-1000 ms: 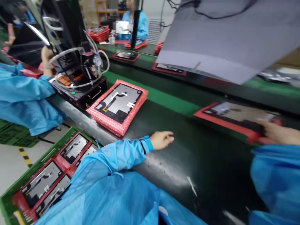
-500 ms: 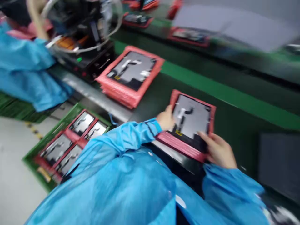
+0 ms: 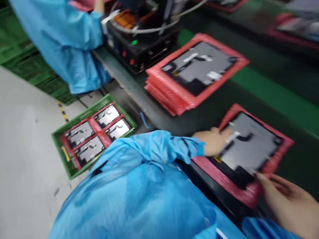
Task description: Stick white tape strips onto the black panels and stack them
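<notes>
A flat grey-and-black display panel with a dark flex cable lies on pink bubble wrap on the green bench. My left hand grips its left edge, the fingertips blurred over the panel. My right hand pinches the near right corner of panel and wrap between thumb and fingers. Farther back, beyond my left hand, a similar panel tops a stack of pink bubble wrap.
On the floor to the left, a green crate holds several panels on pink wrap. A black device with a pale cable stands on the bench. Beside it is a co-worker's blue sleeve. Green crates are stacked behind.
My view has swung left, so the bench, stack and crate appear farther right. Both hands stay at the panel's edges; the left hand now reaches slightly over its surface.
</notes>
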The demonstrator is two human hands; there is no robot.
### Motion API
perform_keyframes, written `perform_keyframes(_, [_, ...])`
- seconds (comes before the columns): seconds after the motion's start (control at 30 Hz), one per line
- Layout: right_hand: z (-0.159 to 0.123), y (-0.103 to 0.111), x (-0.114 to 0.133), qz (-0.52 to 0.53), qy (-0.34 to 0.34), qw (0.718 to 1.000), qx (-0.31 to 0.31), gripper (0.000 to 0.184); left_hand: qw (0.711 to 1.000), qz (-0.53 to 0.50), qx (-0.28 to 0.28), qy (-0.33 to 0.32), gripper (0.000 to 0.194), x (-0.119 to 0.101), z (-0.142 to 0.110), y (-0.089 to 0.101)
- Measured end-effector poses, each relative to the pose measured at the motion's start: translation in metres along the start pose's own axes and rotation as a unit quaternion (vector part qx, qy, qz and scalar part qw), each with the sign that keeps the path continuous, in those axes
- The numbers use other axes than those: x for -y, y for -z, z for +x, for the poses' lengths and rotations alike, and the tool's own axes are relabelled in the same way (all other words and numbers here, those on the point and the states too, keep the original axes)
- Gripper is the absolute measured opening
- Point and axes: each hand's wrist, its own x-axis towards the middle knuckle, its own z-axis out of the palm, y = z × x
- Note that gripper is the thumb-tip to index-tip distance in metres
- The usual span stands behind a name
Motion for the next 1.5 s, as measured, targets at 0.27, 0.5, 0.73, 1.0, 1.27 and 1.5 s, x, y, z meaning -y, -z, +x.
perform_keyframes(0.27, [-0.038, 0.047, -0.029, 0.214, -0.056, 0.913, -0.343, 0.035, 0.994, 0.070, -0.076, -0.045, 0.059, -0.005, 0.028, -0.003])
perform_keyframes(0.5, [-0.057, 0.106, -0.105, 0.333, -0.130, 0.773, -0.524, 0.035, 0.982, 0.144, -0.111, -0.045, 0.063, -0.011, 0.040, 0.004])
perform_keyframes(0.73, [-0.042, 0.134, -0.099, 0.354, -0.124, 0.785, -0.494, 0.032, 0.969, 0.190, -0.130, -0.084, 0.052, 0.003, 0.041, 0.008])
perform_keyframes(1.0, [-0.064, 0.106, -0.053, 0.132, -0.038, 0.826, -0.547, 0.016, 0.915, 0.238, -0.093, -0.311, 0.033, -0.010, 0.083, 0.031])
perform_keyframes(1.27, [0.038, 0.025, 0.042, 0.112, 0.086, 0.985, -0.095, 0.015, 0.903, 0.212, 0.062, -0.370, 0.030, 0.000, 0.141, 0.020])
perform_keyframes(1.5, [0.096, -0.010, 0.087, -0.143, 0.063, 0.987, 0.042, 0.023, 0.886, 0.230, 0.055, -0.398, 0.035, 0.017, 0.150, 0.017])
